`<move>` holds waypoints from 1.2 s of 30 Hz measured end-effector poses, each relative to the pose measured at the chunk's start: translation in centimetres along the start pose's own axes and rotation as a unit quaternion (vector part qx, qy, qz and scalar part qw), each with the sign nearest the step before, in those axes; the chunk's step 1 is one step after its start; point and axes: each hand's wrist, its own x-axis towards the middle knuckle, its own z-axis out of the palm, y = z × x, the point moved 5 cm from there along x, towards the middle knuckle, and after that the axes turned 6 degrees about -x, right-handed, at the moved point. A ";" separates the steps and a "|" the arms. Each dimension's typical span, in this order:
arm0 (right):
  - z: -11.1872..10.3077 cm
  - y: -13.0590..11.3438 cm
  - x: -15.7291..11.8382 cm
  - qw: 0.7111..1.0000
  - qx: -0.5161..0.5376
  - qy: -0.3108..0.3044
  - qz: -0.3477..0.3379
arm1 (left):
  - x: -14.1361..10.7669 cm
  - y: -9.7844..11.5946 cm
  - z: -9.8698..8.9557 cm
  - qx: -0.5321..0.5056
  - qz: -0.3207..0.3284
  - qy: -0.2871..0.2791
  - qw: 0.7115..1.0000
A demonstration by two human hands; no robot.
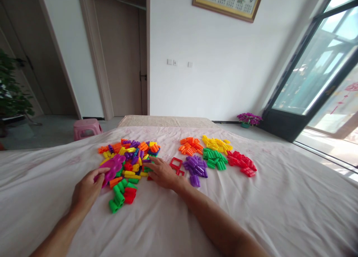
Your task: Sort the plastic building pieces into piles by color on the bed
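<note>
My left hand [88, 186] is closed on the edge of a magenta flower-shaped plastic piece [115, 168], held over the left side of a mixed pile of building tubes [129, 151]. Orange, yellow, purple, green, red and blue pieces lie jumbled there. My right hand [161, 172] reaches to the right edge of this pile with its fingers stretched out and apart. Its fingertips are close to a purple tube [146, 161]; whether they touch it I cannot tell. Green tubes [118, 195] and a red piece [129, 195] lie at the pile's near side.
Sorted heaps lie to the right: orange [190, 146], yellow [216, 143], green [214, 158], red [241, 163] and purple [195, 166] tubes. Red square frames [176, 163] lie beside my right hand. A wrinkled pale cloth [240, 208] covers the surface. A pink stool [87, 128] stands behind, left.
</note>
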 end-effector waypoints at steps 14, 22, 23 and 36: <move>-3.5 2.3 -0.4 0.972 0.088 0.165 0.144 | 0.0 -0.2 0.0 0.003 -0.006 -0.004 1.000; -10.6 7.5 -2.8 0.949 0.073 0.072 0.299 | -0.1 -0.2 0.0 0.006 -0.006 -0.007 1.000; -11.0 7.8 -3.3 0.953 0.064 0.042 0.294 | -0.2 -0.1 0.0 0.008 -0.007 -0.007 1.000; -10.9 4.4 -2.3 0.951 -0.124 -0.133 0.249 | 0.2 -0.3 0.2 0.002 0.001 0.012 1.000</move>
